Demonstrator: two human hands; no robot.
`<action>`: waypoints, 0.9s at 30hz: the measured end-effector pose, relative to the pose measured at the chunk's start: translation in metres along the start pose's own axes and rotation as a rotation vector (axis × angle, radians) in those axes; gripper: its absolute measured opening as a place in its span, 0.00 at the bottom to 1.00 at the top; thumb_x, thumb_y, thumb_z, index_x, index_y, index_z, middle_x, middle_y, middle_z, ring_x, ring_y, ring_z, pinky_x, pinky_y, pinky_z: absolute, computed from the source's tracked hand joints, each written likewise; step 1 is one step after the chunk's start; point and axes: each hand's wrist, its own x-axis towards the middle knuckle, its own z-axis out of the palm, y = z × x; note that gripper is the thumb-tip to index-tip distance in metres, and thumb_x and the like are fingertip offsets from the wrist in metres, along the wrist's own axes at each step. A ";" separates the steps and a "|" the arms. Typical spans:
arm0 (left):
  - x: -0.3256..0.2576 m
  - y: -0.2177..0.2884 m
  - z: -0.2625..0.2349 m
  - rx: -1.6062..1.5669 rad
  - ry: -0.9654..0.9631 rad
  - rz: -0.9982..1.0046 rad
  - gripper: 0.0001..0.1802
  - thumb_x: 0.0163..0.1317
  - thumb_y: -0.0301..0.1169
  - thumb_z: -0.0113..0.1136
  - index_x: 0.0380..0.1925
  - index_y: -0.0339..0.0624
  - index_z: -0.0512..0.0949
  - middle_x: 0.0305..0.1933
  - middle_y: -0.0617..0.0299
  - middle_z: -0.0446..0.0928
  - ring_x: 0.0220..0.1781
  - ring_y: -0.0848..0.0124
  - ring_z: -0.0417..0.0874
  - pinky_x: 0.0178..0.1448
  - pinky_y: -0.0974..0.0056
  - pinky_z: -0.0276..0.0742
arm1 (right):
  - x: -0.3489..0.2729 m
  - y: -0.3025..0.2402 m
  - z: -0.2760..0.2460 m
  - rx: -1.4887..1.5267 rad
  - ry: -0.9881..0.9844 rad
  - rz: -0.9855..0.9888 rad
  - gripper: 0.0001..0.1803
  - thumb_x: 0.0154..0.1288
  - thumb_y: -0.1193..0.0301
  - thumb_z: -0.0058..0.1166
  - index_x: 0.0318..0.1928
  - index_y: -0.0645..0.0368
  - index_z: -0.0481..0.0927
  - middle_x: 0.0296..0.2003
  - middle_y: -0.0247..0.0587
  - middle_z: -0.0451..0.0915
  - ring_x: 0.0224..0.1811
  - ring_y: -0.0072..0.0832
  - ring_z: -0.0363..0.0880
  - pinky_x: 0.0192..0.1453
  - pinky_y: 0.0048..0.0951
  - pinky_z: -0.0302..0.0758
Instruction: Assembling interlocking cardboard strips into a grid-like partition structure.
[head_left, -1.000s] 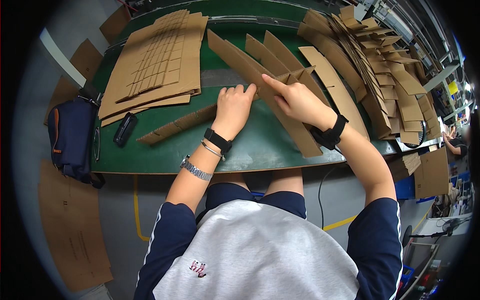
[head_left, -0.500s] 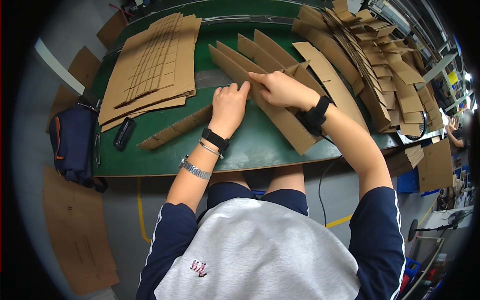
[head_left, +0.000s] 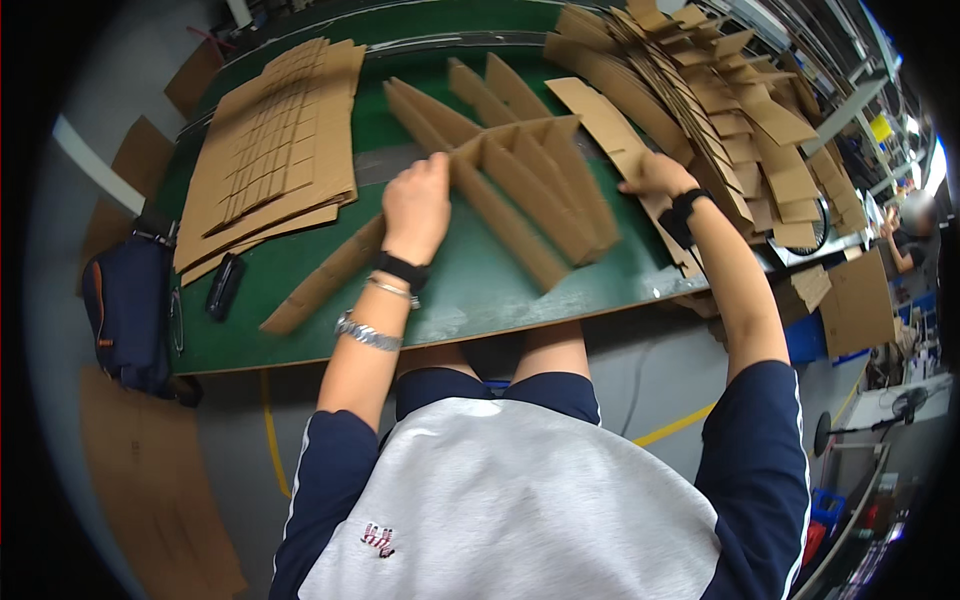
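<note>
A partly slotted-together cardboard divider [head_left: 508,228] stands on edge in the middle of the green table, its long strips fanning out from a cross strip. My left hand [head_left: 418,205] is closed on that cross strip, left of the crossing, and the strip's free end [head_left: 325,288] sticks out toward the near left. Away to the right, my right hand [head_left: 662,182] has its fingers curled at a loose cardboard strip [head_left: 598,118] lying flat, with the thumb over it. The fingertips there are partly hidden.
A stack of flat slotted cardboard sheets [head_left: 275,140] lies at the left. Many assembled dividers [head_left: 700,110] are heaped at the right. A black case [head_left: 226,287] and a dark blue bag [head_left: 135,310] are at the left edge. Another person [head_left: 908,240] is far right.
My right hand has left the divider's crossing and moved right to the loose strip. My left hand stays on the cross strip. The divider's long strips have spread apart at the near end.
</note>
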 end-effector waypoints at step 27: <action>-0.017 -0.026 -0.034 -0.043 -0.120 -0.034 0.06 0.58 0.29 0.61 0.33 0.40 0.79 0.30 0.51 0.82 0.37 0.54 0.84 0.53 0.50 0.74 | -0.055 -0.246 -0.035 0.231 0.603 -0.612 0.58 0.42 0.54 0.76 0.67 0.72 0.58 0.51 0.63 0.67 0.54 0.55 0.69 0.58 0.43 0.72</action>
